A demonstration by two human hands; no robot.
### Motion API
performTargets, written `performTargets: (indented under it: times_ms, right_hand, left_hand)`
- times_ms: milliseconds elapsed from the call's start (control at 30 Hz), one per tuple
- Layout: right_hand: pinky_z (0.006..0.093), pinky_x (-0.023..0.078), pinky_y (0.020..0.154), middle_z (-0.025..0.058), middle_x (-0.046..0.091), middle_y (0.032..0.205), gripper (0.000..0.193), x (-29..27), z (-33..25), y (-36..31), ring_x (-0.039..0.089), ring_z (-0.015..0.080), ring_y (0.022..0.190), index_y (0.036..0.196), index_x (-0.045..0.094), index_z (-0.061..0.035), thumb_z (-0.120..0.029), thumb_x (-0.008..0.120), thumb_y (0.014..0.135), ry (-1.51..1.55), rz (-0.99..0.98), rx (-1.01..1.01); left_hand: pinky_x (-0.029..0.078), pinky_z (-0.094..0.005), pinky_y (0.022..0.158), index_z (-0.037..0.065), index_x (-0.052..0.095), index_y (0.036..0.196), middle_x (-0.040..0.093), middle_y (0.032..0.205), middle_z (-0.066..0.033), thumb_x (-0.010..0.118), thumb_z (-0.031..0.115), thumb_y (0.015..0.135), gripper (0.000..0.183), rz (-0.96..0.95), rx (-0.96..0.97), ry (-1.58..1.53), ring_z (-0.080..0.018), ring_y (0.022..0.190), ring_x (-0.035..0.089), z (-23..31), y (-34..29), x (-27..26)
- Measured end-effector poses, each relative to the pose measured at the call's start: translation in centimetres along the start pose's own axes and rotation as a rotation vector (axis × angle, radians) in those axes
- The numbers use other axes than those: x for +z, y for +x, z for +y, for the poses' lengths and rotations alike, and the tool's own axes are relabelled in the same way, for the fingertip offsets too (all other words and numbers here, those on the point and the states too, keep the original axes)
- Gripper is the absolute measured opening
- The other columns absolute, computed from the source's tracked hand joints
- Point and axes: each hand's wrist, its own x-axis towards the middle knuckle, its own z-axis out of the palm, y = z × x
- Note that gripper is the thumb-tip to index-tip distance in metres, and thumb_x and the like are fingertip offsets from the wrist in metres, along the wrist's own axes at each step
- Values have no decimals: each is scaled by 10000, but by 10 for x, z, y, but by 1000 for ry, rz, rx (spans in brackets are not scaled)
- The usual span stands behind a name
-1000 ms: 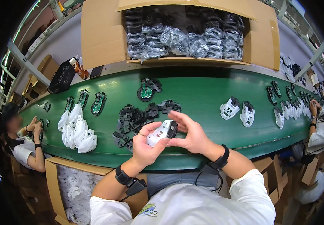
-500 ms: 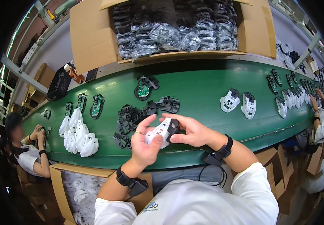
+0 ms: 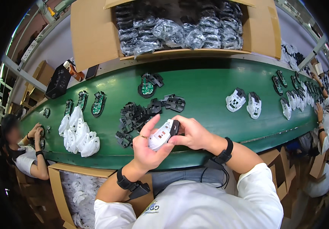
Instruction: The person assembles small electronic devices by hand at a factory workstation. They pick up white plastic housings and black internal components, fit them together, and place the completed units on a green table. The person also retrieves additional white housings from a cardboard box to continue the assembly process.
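Note:
Both my hands grip one computer mouse shell (image 3: 161, 134), white with a black end piece, above the near side of the green belt. My left hand (image 3: 146, 149) cups its white part, thumb along the lower edge and a ringed finger behind. My right hand (image 3: 193, 133) pinches the black end between thumb and fingers. Just beyond my left hand lies a heap of black plastic mouse parts (image 3: 132, 116). Farther back sits a black mouse base with a green circuit board (image 3: 147, 87). Two white-and-black mouse shells (image 3: 254, 105) lie to the right.
White shells in plastic film (image 3: 81, 137) and circuit-board bases (image 3: 98, 104) stand left on the green belt (image 3: 206, 84). A carton of bagged black parts (image 3: 263, 30) is behind; another carton (image 3: 59, 194) sits near my left arm. Co-workers (image 3: 27, 152) work at both sides.
The mouse shell has been turned in my hands, so its white inner side with small openings faces up more. My right fingers have shifted on the black end.

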Motion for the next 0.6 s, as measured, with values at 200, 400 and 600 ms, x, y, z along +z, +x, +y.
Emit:
performTargets:
  times_ms: [200,400,600]
  right_hand:
    - [349,586,702,123,719,885,523,6,-13,-5,726,225,768,1119,586,9,-343,857,843,-476,139,-165]
    - [349,572,726,124,720,1041,460,0,-22,2,719,269,872,1164,649,-18,-242,850,816,-721,152,-590]
    - [344,557,678,134,741,902,226,5,-22,2,711,266,759,1041,741,-8,-99,801,843,-502,139,-605]
  left_hand:
    - [580,-311,757,-43,583,1351,738,1018,-167,811,185,847,599,-54,148,186,-215,849,733,-4,8,-7]
    - [493,-380,733,13,695,1054,667,920,-155,718,110,848,229,-3,334,411,-291,827,623,10,26,-12]
    - [448,-314,684,1,671,938,641,857,-104,636,213,978,218,71,285,262,-202,769,577,-3,18,-10]
